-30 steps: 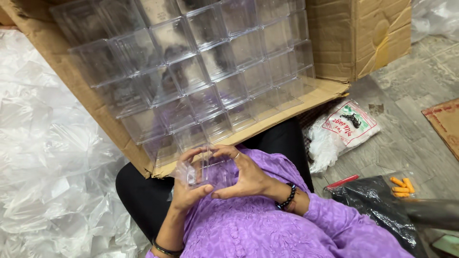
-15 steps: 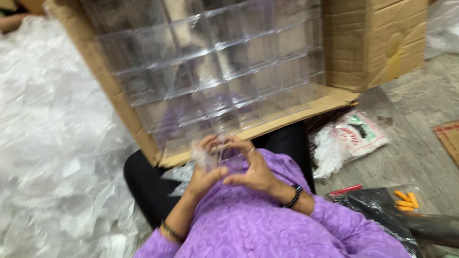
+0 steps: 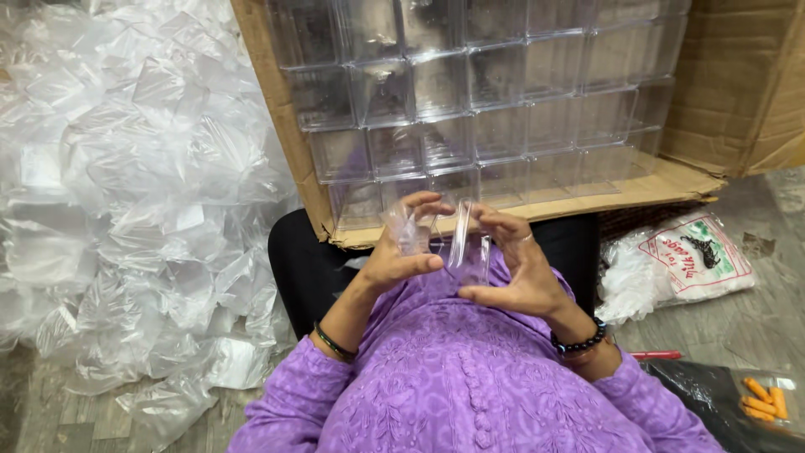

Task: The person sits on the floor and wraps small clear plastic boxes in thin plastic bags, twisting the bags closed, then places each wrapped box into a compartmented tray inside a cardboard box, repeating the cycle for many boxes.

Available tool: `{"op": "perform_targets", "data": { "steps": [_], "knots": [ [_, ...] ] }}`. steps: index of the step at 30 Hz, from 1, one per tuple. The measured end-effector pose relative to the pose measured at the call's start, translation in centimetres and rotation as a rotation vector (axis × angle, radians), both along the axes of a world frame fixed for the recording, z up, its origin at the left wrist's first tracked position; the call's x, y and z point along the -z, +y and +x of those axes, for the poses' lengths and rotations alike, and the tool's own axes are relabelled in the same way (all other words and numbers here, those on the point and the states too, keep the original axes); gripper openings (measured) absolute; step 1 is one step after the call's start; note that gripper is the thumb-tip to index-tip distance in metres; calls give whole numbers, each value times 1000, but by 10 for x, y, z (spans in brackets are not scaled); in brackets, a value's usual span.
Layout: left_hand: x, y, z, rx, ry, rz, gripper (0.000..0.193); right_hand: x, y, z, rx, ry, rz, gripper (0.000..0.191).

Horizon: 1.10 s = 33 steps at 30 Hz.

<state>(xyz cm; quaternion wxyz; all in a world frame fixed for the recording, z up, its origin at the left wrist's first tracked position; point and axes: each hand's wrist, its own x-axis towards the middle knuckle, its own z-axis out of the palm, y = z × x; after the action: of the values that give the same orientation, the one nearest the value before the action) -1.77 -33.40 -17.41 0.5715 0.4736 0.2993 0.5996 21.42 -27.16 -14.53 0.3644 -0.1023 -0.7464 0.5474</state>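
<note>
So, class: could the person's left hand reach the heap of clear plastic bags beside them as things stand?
Probably yes: the heap of clear plastic bags lies open on that side, but the left hand is busy holding a clear plastic box.

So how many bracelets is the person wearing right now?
2: a thin dark bangle on the left wrist and a black beaded bracelet on the right wrist. Sleeves could hide others higher up.

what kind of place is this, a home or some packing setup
Likely a small packing workspace on the floor: a cardboard carton stacked with clear plastic boxes, a heap of clear plastic bags, and both hands, left hand and right hand, holding one clear box.
</note>
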Motion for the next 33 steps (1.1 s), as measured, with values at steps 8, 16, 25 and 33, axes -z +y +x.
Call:
{"op": "perform_targets", "data": {
  "steps": [8, 16, 25, 33],
  "knots": [
    [-9, -10, 1, -241, 295, 186, 101, 11, 18, -7, -167, -110, -127, 72],
    [-24, -22, 3, -354, 392, 139, 95, 16, 9, -33, 69, 58, -222, 80],
    [-32, -26, -2, -319, 421, 281, 90, 13, -2, -33, -60, 107, -135, 85],
    [-29, -27, -2, -313, 534, 450, 94, 6, 4, -27, -141, 160, -53, 87]
  ]
}}
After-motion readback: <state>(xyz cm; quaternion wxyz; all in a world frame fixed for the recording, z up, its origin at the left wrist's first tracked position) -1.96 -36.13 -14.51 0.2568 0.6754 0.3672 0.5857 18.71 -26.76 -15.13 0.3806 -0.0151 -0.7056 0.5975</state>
